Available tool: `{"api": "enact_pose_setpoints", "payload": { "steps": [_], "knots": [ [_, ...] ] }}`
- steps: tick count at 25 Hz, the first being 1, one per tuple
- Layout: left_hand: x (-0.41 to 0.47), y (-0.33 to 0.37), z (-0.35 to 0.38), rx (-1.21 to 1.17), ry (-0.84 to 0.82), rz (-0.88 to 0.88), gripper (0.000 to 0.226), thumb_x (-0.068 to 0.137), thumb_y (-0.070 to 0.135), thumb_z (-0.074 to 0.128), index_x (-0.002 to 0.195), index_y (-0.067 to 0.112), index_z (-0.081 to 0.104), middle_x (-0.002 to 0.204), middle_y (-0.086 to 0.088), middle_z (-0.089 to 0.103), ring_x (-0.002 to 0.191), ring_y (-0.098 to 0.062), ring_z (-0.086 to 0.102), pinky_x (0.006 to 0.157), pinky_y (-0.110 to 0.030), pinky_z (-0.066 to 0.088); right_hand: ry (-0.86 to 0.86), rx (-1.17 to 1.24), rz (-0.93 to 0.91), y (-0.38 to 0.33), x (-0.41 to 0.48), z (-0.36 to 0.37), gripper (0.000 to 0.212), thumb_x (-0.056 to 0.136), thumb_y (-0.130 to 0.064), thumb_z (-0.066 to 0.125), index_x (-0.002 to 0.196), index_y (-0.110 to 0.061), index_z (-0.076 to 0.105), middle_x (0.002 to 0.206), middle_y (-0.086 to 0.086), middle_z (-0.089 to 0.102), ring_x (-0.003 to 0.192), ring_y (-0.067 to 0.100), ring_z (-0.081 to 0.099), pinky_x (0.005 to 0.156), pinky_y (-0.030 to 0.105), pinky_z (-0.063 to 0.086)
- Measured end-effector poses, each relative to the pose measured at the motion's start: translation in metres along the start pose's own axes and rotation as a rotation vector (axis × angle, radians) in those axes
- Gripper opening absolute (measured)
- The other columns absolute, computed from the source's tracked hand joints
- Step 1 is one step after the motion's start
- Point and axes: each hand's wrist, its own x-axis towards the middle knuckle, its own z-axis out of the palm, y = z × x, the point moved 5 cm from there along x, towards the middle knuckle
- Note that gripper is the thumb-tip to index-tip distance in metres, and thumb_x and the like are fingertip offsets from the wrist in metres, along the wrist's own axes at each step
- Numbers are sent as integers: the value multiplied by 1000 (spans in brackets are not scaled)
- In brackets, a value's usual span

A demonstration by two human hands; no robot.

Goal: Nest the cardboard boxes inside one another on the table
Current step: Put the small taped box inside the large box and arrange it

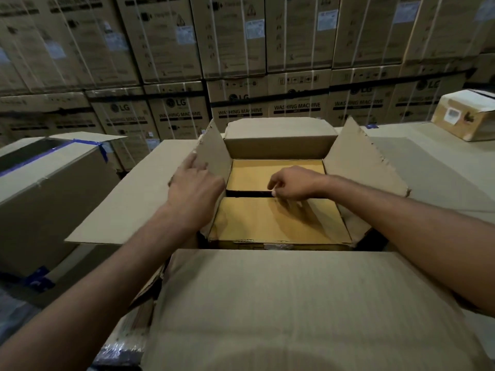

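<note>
Brown corrugated outer box (294, 303), flaps splayed. Nested inside it: smaller box (276, 172), smooth yellow flaps folded flat. Left hand (195, 188) spread flat against ragged upright left flap (214, 153). Right hand (294, 183) curled onto near yellow flap (267, 223) edge.

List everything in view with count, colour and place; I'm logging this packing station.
open box: 1, brown, centre, flaps spread
yellow-brown panels: 2, inside the open box, dark gap between them
taped box: 1, brown with blue tape, left
small box: 1, tan with white label, far right
washing-machine cartons: many, brown, stacked behind
left hand: 1, resting straight against the open box's upright left flap
right hand: 1, fingers curled at the gap between the panels; grip unclear
</note>
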Motion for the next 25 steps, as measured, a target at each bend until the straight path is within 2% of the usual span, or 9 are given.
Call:
{"api": "enact_pose_setpoints", "payload": {
  "steps": [2, 6, 9, 11, 13, 15, 18, 21, 25],
  "knots": [
    [18, 8, 9, -88, -151, 106, 36, 100, 26, 61, 137, 27, 60, 133, -1, 65, 129, -20, 57, 126, -47, 18, -36, -32, 105, 31, -9, -8, 32, 104, -35, 58, 130, -18, 68, 125, 3, 69, 114, 22, 63, 100, 41, 51],
    [54, 9, 24, -268, -292, 169, 57, 100, 51, 58, 147, 21, 49, 145, -3, 59, 135, -24, 53, 122, -46, 26, -192, 8, 221, 64, -35, -10, 38, 107, -41, 51, 116, -10, 72, 110, 8, 71, 110, 32, 65, 90, 40, 51],
    [64, 6, 20, -728, -387, 154, 64, 104, 49, 52, 158, 19, 37, 155, -9, 48, 142, -29, 46, 110, -41, 42, -73, 58, 183, 60, -42, -25, 30, 105, -39, 55, 107, -15, 73, 100, 1, 69, 98, 21, 65, 80, 33, 50],
    [68, 0, 7, -984, -300, 132, 50, 107, 45, 44, 147, 16, 53, 137, -13, 59, 129, -31, 57, 92, -35, 50, 36, 262, 180, 61, -50, -42, 35, 103, -44, 58, 95, -15, 74, 91, 1, 67, 87, 17, 63, 74, 30, 47],
    [66, -11, -6, -1083, -211, 88, 51, 106, 50, 38, 125, 15, 69, 122, -12, 68, 113, -29, 67, 86, -35, 54, 84, 464, 189, 64, -62, -59, 44, 99, -50, 61, 104, -9, 77, 94, 2, 71, 87, 17, 67, 77, 31, 49],
    [57, -20, -15, -1121, -287, 71, 55, 101, 59, 42, 108, 16, 76, 106, -11, 77, 97, -25, 74, 84, -35, 59, -37, 710, 167, 65, -79, -65, 34, 96, -43, 66, 104, -12, 76, 94, 3, 74, 84, 15, 70, 77, 30, 52],
    [35, -17, -21, -1220, -630, 277, 41, 92, 48, 57, 105, 17, 79, 92, -7, 77, 83, -20, 71, 72, -23, 57, -513, 812, 41, 53, -105, -50, 18, 91, -24, 75, 99, -7, 75, 90, 9, 70, 80, 17, 67, 75, 32, 52],
    [14, 7, -8, -1018, -903, 537, 46, 91, 34, 69, 136, 25, 64, 124, -5, 72, 112, -18, 69, 94, -32, 58, -760, 426, -50, 51, -114, -23, 33, 93, -5, 73, 126, -1, 68, 120, 19, 70, 110, 30, 67, 97, 40, 55],
    [9, 29, 20, -690, -929, 551, 75, 82, 60, 65, 151, 43, 42, 150, 16, 47, 140, -12, 45, 116, -45, 44, -827, 333, 7, 51, -109, -14, 53, 85, -5, 79, 136, -8, 63, 134, 16, 67, 128, 31, 62, 109, 43, 51]
  ]
}}
